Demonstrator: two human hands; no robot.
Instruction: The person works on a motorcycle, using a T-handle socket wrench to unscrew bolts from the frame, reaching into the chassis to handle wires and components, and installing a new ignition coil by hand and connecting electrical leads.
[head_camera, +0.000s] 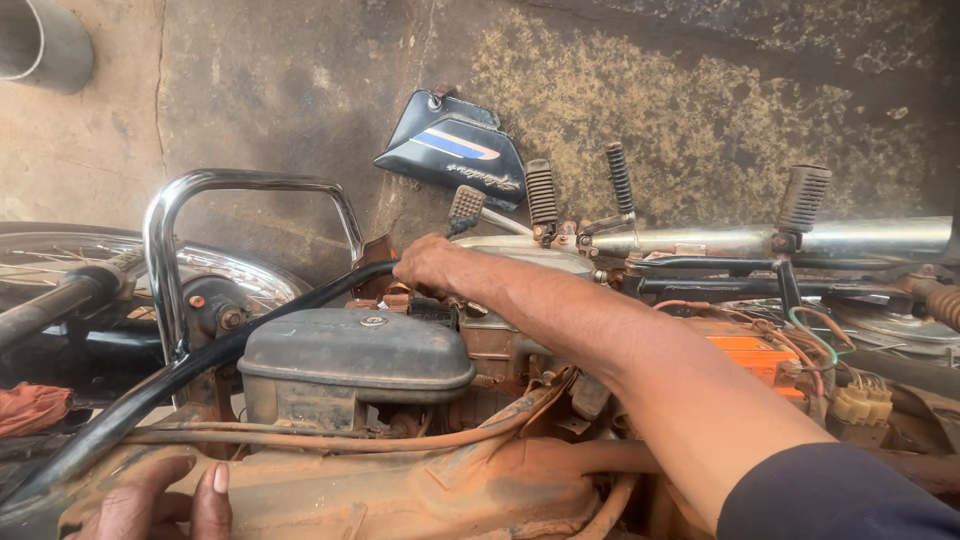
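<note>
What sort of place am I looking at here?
Probably an informal outdoor motorcycle repair spot. A dusty, stripped motorcycle frame lies on bare ground, a removed side panel leans against the rough wall, and the right hand reaches in near the engine cover.

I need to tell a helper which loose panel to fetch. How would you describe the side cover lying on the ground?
Look past the motorcycle frame to the stained floor beyond it. Above the right hand, near the black rubber footpegs, lies the side cover. It is the only loose dark blue panel, with a slanted white, blue and orange stripe.
</note>
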